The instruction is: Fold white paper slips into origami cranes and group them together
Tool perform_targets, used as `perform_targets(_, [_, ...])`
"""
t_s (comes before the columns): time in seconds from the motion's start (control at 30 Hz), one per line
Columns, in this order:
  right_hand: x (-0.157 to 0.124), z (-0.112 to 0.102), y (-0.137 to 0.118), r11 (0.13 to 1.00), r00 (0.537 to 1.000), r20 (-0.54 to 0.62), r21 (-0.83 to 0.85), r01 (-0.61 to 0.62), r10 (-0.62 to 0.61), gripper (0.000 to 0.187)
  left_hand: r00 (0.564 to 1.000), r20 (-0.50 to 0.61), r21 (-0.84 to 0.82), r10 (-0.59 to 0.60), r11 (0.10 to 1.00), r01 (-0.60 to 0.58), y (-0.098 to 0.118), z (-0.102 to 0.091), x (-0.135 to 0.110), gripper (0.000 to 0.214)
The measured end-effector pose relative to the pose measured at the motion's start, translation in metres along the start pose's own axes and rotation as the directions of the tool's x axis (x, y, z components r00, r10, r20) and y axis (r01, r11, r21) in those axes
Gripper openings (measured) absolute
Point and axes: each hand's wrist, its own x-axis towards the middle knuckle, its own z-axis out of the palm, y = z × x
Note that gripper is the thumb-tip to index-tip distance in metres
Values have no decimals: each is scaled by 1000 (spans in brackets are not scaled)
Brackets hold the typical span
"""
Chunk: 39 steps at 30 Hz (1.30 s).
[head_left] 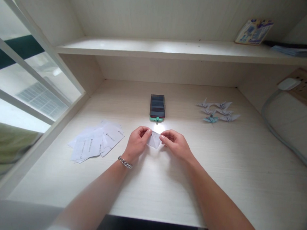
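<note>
A small folded piece of white paper (154,140) is held just above the desk's middle. My left hand (137,142) pinches its left side, and a silver bracelet circles that wrist. My right hand (174,143) pinches the paper's right edge with thumb and forefinger. Both hands have their fingers curled in around the paper.
A phone (157,107) in a green case lies just beyond the hands. A loose stack of white paper slips (95,142) sits to the left. Several folded paper cranes (218,111) lie at the back right. A wall socket with a plug and cable (288,85) is on the right; a shelf (174,49) runs above.
</note>
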Motion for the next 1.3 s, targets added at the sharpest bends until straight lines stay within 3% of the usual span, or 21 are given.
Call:
perform_targets(0.13, [1, -1, 3, 1000, 999, -39, 2, -3, 3, 19, 993, 118, 70, 4, 997, -12, 3, 1, -4, 18])
perform_targets(0.23, [0, -3, 4, 1000, 1000, -9, -19, -16, 15, 17, 972, 229, 204, 41, 975, -89, 6, -1, -8, 14])
perform_targets(0.33, [0, -3, 2, 999, 998, 43, -35, -33, 34, 15, 956, 286, 282, 66, 948, -149, 8, -2, -11, 13])
perform_targets(0.47, [1, -5, 1, 997, 998, -7, 30, -69, 69, 17, 944, 330, 286, 21, 951, -121, 11, -2, -11, 12])
perform_targets(0.73, [5, -19, 3, 986, 987, -102, 122, -114, 126, 20, 955, 295, 270, -40, 962, -43, 8, -14, -3, 10])
perform_targets(0.97, [3, -11, 0, 995, 996, -31, 67, -79, 81, 22, 933, 358, 106, -47, 994, 9, 10, -3, -7, 22])
perform_targets(1.07, [3, -9, 0, 984, 992, -63, 150, -95, 106, 28, 951, 304, 89, -50, 996, 24, 8, -2, -7, 25])
perform_targets(1.2, [3, -8, 1, 959, 988, 24, 239, -153, 152, 32, 979, 192, 16, -73, 997, 71, 5, -5, -4, 29])
perform_targets(1.3, [3, -8, 2, 967, 994, -25, 236, -97, 105, 32, 961, 256, 0, -108, 994, 112, 5, -5, -5, 27])
